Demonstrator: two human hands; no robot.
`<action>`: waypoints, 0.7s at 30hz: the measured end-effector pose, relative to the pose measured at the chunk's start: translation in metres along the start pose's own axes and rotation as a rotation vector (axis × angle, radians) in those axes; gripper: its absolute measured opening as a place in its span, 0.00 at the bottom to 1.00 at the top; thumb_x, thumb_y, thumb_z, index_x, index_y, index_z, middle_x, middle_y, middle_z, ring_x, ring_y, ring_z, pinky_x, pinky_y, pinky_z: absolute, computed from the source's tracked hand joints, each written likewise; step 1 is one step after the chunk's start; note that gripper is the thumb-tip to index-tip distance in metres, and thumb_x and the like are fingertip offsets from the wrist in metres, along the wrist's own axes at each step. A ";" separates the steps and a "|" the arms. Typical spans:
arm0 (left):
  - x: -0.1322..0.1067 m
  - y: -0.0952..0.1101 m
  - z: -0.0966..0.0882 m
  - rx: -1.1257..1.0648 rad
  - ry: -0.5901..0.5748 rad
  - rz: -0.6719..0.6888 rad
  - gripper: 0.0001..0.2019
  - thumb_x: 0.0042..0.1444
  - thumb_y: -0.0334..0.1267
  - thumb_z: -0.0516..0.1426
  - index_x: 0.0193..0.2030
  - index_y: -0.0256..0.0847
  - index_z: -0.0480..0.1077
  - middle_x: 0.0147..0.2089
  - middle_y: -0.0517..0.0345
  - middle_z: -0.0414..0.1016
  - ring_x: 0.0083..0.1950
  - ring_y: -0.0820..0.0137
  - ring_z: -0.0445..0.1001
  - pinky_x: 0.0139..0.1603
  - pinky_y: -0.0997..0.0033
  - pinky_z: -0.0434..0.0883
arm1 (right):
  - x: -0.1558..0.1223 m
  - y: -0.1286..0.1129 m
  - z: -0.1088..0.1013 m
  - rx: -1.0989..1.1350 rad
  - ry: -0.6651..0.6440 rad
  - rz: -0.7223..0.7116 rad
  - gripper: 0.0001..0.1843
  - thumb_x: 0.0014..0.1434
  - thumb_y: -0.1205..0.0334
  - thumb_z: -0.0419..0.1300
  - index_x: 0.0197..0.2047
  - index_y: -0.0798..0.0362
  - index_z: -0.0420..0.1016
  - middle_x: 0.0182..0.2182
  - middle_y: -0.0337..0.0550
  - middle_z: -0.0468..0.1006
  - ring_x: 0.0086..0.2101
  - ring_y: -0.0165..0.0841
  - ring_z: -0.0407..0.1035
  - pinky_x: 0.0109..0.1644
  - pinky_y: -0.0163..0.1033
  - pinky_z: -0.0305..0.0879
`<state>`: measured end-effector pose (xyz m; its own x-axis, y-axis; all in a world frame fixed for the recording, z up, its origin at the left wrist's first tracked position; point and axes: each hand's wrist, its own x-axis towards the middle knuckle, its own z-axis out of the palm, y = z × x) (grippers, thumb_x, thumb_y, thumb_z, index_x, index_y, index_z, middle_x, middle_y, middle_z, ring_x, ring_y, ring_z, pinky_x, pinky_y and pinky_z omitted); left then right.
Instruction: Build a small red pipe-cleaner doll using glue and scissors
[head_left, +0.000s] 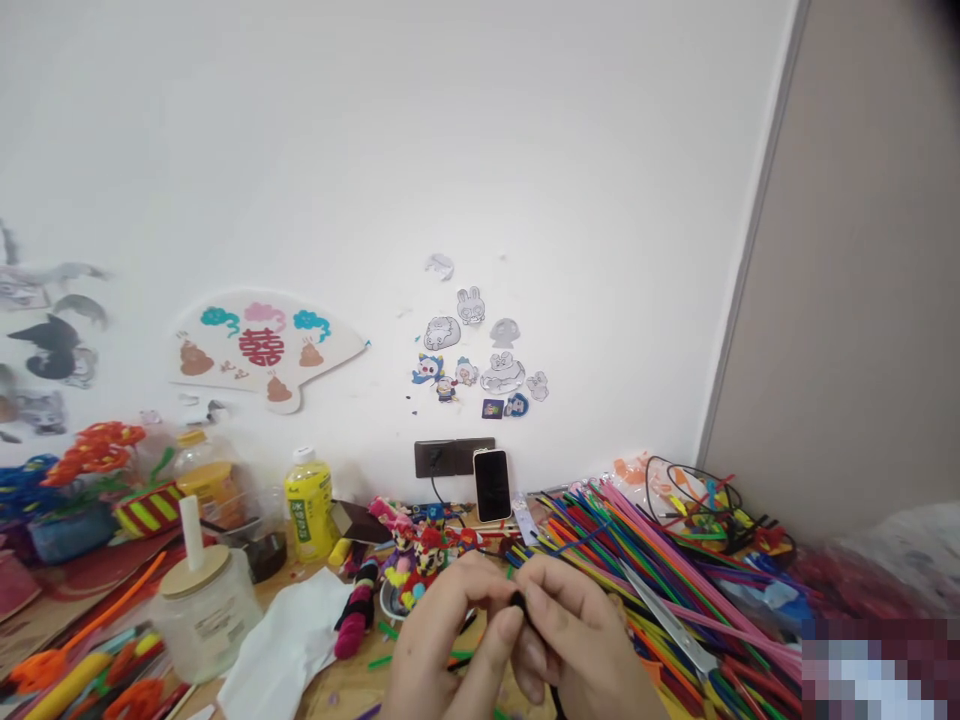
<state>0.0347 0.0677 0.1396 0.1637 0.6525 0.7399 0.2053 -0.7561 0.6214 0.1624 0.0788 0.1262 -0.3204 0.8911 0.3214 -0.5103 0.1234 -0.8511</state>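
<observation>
My left hand [450,640] and my right hand [581,640] meet at the bottom middle of the view, fingertips pinched together on a small black pipe cleaner piece [517,602]. Both hands are closed around it; its lower part runs down behind my right palm. Just behind my fingers stand small pipe-cleaner figures [416,555] in red, pink and yellow. A large heap of coloured pipe cleaners [645,560] lies to the right of my hands, with scissors [667,620] resting on it.
A phone [492,485] leans on the wall by a socket. A yellow bottle [308,505], a lidded glass jar [204,605], white tissue [289,640], a pink-black pipe-cleaner roll [354,615] and orange pipe-cleaner flowers [94,450] stand at left. Stickers cover the wall.
</observation>
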 end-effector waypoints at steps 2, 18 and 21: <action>0.001 0.002 0.001 -0.060 -0.015 -0.111 0.03 0.56 0.33 0.53 0.32 0.45 0.65 0.29 0.63 0.70 0.31 0.73 0.72 0.32 0.78 0.70 | 0.001 -0.002 -0.002 -0.038 -0.003 -0.009 0.21 0.52 0.44 0.59 0.25 0.54 0.62 0.13 0.27 0.56 0.13 0.20 0.48 0.17 0.27 0.48; 0.007 0.002 -0.003 0.459 -0.078 0.070 0.12 0.57 0.31 0.47 0.22 0.42 0.57 0.21 0.65 0.62 0.22 0.76 0.64 0.23 0.81 0.64 | -0.005 -0.018 0.007 -0.626 0.029 -0.112 0.16 0.57 0.51 0.52 0.24 0.53 0.59 0.19 0.31 0.55 0.21 0.25 0.51 0.23 0.31 0.47; 0.007 0.003 -0.006 0.534 -0.106 0.091 0.13 0.57 0.31 0.46 0.22 0.42 0.58 0.20 0.65 0.62 0.22 0.75 0.64 0.22 0.80 0.64 | -0.007 -0.021 0.008 -0.774 0.083 -0.156 0.12 0.56 0.61 0.52 0.22 0.53 0.59 0.19 0.32 0.57 0.22 0.26 0.53 0.24 0.31 0.47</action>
<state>0.0308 0.0695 0.1484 0.2940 0.6082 0.7373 0.6420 -0.6971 0.3190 0.1686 0.0667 0.1453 -0.2152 0.8644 0.4545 0.1650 0.4909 -0.8555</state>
